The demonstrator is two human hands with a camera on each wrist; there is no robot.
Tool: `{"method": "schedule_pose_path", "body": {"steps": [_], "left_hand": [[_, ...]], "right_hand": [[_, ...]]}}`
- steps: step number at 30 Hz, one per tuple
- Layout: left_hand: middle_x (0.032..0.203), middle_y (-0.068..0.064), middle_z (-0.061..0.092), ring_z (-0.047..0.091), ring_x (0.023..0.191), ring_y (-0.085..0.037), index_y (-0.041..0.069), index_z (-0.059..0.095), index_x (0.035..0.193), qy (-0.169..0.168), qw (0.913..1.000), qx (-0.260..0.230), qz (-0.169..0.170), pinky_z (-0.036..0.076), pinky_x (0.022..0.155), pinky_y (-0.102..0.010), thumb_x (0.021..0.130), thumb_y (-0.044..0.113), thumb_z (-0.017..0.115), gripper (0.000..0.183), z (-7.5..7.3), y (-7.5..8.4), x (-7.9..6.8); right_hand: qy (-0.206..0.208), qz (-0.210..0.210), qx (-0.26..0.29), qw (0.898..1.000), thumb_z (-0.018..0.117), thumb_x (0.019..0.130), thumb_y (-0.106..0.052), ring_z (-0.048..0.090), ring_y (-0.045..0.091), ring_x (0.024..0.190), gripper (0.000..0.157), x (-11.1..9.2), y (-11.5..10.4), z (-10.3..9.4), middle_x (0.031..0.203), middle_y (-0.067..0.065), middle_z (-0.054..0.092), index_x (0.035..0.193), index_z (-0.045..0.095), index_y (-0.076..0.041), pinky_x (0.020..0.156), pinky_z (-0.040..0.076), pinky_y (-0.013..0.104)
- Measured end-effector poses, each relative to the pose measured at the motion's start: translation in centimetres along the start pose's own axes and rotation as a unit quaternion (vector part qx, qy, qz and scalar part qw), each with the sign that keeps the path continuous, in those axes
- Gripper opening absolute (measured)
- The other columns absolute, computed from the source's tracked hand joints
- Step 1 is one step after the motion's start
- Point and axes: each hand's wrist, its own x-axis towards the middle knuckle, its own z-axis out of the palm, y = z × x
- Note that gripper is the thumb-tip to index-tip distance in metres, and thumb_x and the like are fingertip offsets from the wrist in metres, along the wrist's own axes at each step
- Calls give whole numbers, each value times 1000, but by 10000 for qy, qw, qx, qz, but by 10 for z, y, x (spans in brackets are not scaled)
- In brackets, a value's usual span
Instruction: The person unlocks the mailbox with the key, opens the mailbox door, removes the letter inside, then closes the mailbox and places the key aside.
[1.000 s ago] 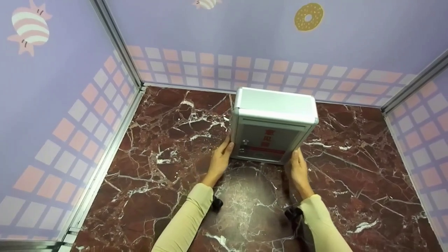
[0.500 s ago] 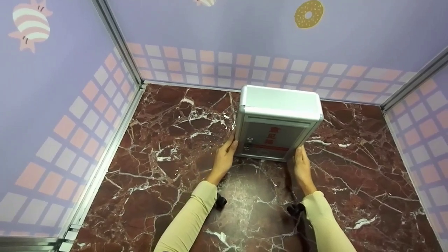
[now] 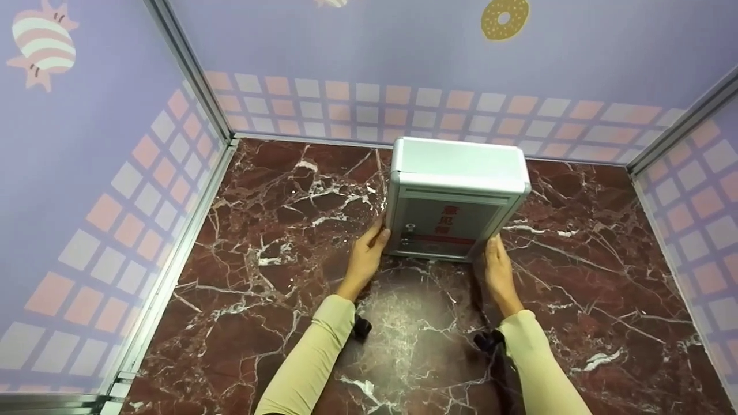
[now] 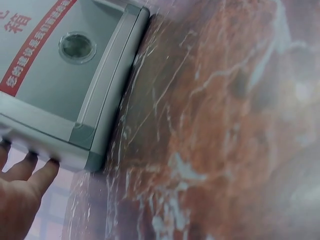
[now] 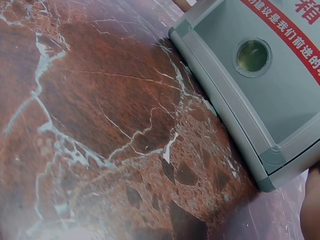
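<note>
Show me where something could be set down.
The dark red marbled tabletop is bare from the left hand to the left purple wall, from the right hand to the right purple wall, and between the yellow cloth sleeves. Crowded: around the silver rectangular metal box, hands at both sides.

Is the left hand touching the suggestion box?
Touching. The left wrist view shows the left hand with its fingertips against the side of the suggestion box.

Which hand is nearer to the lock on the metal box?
The left hand, at the side near the lock; the right hand touches the opposite side.
</note>
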Motion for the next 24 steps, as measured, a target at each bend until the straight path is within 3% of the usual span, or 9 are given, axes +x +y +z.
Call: {"method": "schedule_pose_path", "body": {"steps": [6,12,14,21,24], "left_hand": [[156,-10,31,29,142,-25,19,31,156,-237,9995,-219,6,21,115,-43,98,51,53,69,-14,-4,10],[161,-10,18,17,146,-25,13,19,158,-723,9950,-520,459,14,117,-42,99,48,52,77,-25,-3,29],[162,-11,12,12,147,-25,10,15,158,-931,9924,-574,565,12,117,-43,98,50,51,80,-27,1,34],[162,-15,6,9,147,-27,3,9,156,-1429,9833,-930,642,12,116,-48,88,64,55,102,-34,41,41],[161,-15,5,9,147,-27,4,8,156,-1597,9808,-932,613,11,117,-44,87,65,56,104,-33,44,41]], "right_hand": [[-44,-24,-179,9998,27,110,-16,5,32,146,53,2,-1,4,159,25,5,152,9,10,117,11,37],[-37,-83,-304,9995,28,110,-16,7,33,146,52,2,-1,5,159,25,8,152,11,10,117,12,38],[-104,-111,-172,9997,27,109,-15,7,32,146,51,2,1,5,160,23,7,153,10,8,117,15,41],[-153,-253,-58,9995,26,109,-13,10,32,146,50,2,4,4,160,22,8,153,11,6,115,20,45],[-81,-235,-81,9997,26,109,-13,13,34,145,50,1,4,4,159,23,10,153,12,7,114,22,47]]}}
